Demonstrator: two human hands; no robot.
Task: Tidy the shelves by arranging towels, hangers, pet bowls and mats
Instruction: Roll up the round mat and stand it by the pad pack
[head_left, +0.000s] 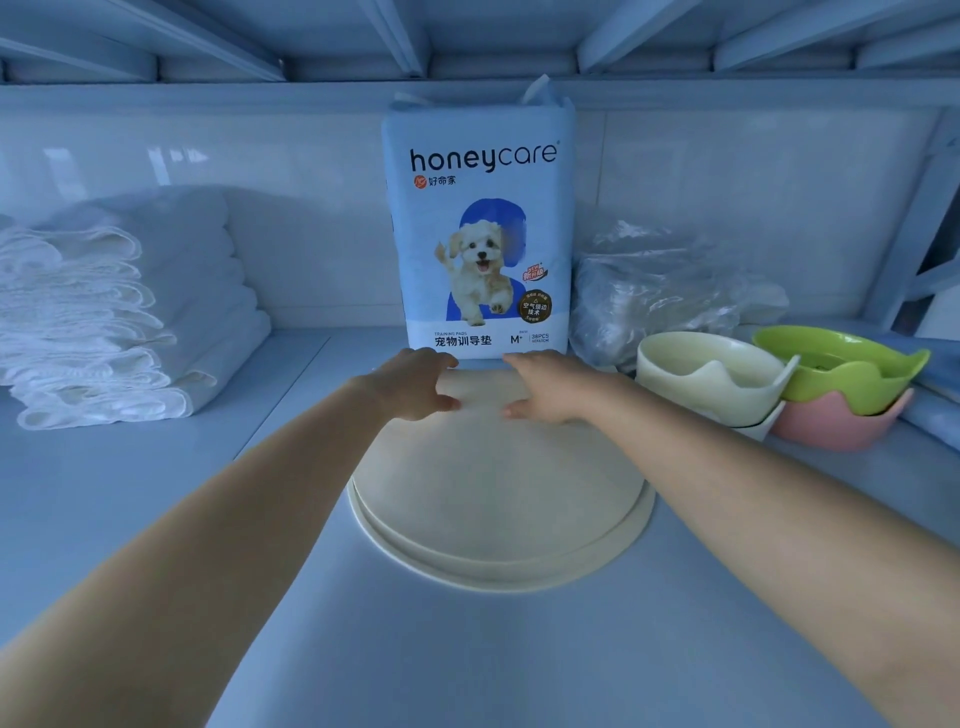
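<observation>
Pressing down flat with left hand and right hand, fingers loosely straight, side by side on the far part of the stacked round mats, centre of frame on the shelf. Just beyond the fingertips, an upright pad pack. Right of frame: stacked bowls, crumpled plastic bag behind. Left of frame: folded towels.

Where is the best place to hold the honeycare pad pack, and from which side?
Probably grip the pack by its two narrow sides, one hand each, coming from the front over the round mats. It stands upright and tall, broad face forward.
</observation>
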